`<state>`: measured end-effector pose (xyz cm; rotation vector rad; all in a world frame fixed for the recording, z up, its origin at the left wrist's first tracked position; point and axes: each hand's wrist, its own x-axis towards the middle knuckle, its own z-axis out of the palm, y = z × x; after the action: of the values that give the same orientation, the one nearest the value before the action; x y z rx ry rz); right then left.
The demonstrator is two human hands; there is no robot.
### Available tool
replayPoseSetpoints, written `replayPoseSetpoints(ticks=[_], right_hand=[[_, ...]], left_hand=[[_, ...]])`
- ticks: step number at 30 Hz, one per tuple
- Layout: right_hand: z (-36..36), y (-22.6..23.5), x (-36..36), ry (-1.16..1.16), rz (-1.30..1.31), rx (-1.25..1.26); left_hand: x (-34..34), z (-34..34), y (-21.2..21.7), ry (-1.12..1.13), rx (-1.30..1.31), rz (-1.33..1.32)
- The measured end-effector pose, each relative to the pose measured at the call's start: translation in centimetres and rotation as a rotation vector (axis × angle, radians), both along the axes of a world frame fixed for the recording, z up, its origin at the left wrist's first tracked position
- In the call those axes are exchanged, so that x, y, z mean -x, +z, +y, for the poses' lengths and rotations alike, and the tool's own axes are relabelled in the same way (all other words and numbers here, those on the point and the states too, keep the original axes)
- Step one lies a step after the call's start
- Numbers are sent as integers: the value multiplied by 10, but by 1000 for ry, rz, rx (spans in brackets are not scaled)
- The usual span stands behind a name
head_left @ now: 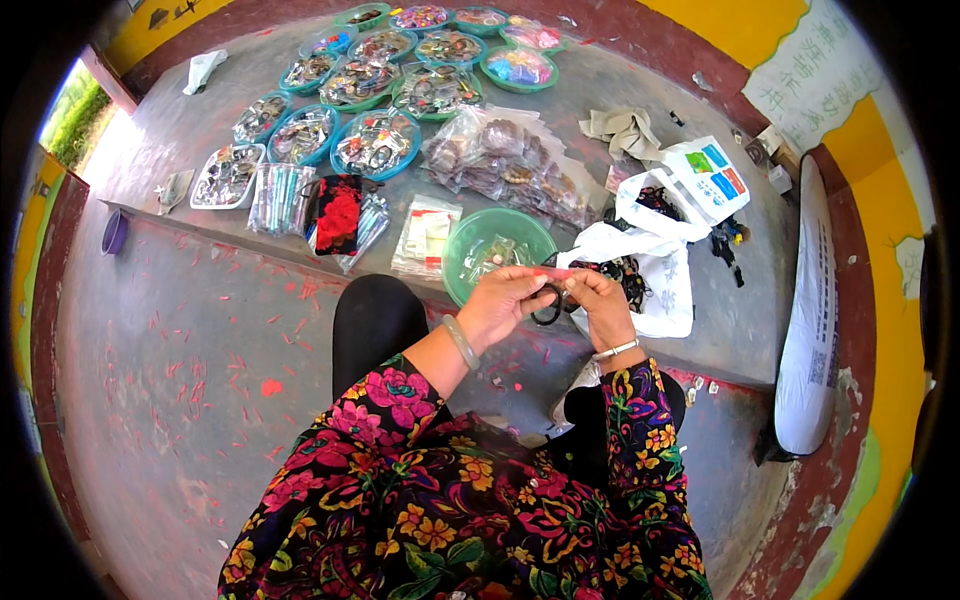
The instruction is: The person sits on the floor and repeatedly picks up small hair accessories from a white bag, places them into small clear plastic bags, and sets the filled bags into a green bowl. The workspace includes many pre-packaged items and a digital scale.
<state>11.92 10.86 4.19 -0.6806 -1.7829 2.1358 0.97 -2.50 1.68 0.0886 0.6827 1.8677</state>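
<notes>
Both our left hand [503, 304] and right hand [606, 308] pinch a black ring [547, 320] near the front edge of the concrete platform [735, 330], by the green basin [461, 242]. It looks light, perhaps springy; we'd grip its rim.

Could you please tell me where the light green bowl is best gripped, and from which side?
Probably by the left rim of the light green bowl, coming from the left: its wide round edge shows there, beside low, flat packets. A white bag crowds its right, and the left hand appears over its near edge.
</notes>
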Motion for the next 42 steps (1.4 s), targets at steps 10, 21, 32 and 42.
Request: replayPoseSetpoints(ticks=[10,21,32,42], right_hand=[[-8,6,-2,-257,86,-1097],[-22,-5,2,-100,50,-1272],[-24,-10,0,48,-63,-1594],[-26,-7,-1,14,-23,-1571]], left_hand=[[-4,3,-10,7,113,182],[-10,10,-25,-88,230,320],[-15,4,-19,-44,438,1222],[-15,3,-18,-96,436,1386]])
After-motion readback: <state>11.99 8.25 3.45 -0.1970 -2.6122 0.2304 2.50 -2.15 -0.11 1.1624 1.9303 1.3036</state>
